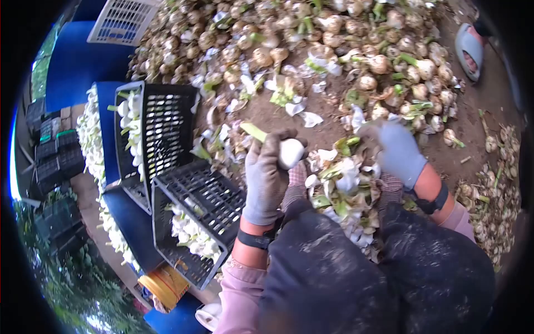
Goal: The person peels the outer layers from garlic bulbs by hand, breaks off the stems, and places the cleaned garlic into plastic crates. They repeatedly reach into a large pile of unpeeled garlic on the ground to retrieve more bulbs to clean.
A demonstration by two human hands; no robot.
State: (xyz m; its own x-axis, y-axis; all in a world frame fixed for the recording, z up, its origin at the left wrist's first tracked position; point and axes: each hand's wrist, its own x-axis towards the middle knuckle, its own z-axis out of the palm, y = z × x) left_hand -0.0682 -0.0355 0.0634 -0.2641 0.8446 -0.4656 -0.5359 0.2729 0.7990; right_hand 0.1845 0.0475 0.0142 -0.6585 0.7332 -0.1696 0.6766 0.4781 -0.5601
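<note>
My left hand point(266, 175), in a soiled grey glove, is closed around a garlic bulb point(291, 153). The bulb is smooth and white, and its pale green stem point(253, 132) sticks out to the upper left. Over the peelings on the right is my gloved right hand point(397, 153), apart from the bulb. Motion smears its fingers, so I cannot make out whether they hold anything. Between my knees lies a heap of white and green garlic skins point(346, 186).
Unpeeled garlic bulbs point(367, 61) cover the ground ahead, with more garlic point(495, 206) at the right. At the left, black crates point(167, 131) hold white bulbs, beside blue barrels point(128, 217). A white crate point(123, 22) stands behind. Another person's shoe point(470, 51) shows at the far right.
</note>
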